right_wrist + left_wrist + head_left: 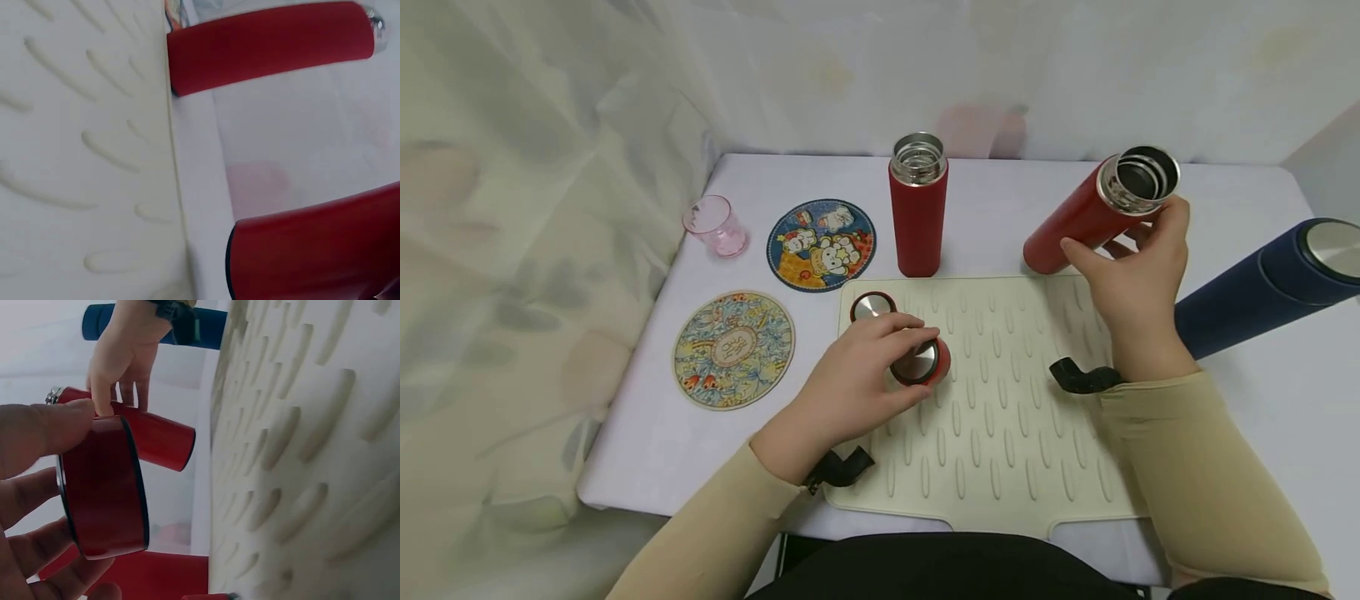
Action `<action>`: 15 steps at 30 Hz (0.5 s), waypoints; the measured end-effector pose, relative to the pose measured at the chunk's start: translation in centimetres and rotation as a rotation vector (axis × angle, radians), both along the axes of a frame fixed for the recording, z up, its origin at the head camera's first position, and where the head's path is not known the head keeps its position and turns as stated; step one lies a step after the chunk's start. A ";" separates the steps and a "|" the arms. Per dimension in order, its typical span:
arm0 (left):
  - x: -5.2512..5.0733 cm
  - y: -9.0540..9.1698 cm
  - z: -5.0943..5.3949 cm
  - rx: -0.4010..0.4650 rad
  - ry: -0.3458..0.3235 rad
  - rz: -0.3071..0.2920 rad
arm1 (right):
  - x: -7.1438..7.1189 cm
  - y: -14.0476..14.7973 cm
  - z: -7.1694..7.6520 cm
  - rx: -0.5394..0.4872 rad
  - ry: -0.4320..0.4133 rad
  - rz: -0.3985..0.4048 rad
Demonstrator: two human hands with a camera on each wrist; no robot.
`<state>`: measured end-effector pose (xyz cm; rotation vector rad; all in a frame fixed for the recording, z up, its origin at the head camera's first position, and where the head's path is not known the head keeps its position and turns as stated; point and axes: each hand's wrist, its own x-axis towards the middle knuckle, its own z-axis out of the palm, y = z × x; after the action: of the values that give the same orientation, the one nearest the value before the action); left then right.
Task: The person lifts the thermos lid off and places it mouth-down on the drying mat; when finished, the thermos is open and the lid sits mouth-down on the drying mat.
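My left hand holds a red flask cap with a silver top above the cream ribbed mat. In the left wrist view, thumb and fingers grip this cap by its sides. A second cap lies beyond the left hand at the mat's far left corner. My right hand grips an uncapped red flask, tilted with its steel mouth to the right, near the mat's far edge. Another uncapped red flask stands upright behind the mat.
A dark blue flask with its lid on stands right of the right hand. On the left are a colourful round coaster, a paler patterned coaster and a pink clear cup. A patterned curtain hangs behind the white table.
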<state>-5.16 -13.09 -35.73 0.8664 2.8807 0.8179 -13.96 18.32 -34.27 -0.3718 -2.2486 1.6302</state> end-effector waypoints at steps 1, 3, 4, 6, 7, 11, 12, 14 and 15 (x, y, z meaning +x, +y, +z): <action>-0.2 0.3 -0.2 -0.020 -0.004 -0.007 | -0.4 0.1 -0.2 -0.004 -0.008 -0.003; -0.6 0.8 -0.7 -0.064 -0.019 -0.018 | -1.0 0.3 -0.7 -0.005 -0.022 -0.008; -0.9 1.1 -0.9 -0.085 -0.027 -0.024 | -1.3 0.4 -0.9 -0.006 -0.026 -0.008; -1.2 1.6 -1.3 -0.127 -0.043 -0.038 | -1.6 0.5 -1.3 -0.008 -0.038 -0.007; -1.3 1.9 -1.5 -0.145 -0.050 -0.046 | -1.6 0.6 -1.5 -0.008 -0.044 -0.007; -1.4 2.7 -1.9 -0.192 -0.062 -0.074 | -1.7 0.9 -2.1 -0.009 -0.069 -0.009; -1.4 2.8 -2.0 -0.196 -0.060 -0.079 | -1.8 1.0 -2.1 -0.006 -0.070 -0.012; -1.5 3.1 -2.1 -0.207 -0.044 -0.085 | -1.9 1.1 -2.2 0.012 -0.066 -0.017; -1.6 3.2 -2.1 -0.212 -0.036 -0.088 | -1.9 1.2 -2.3 0.023 -0.058 -0.020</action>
<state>-6.74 -9.93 -37.85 0.9345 2.8083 0.5033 -15.89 19.49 -36.54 -0.4402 -2.2964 1.6016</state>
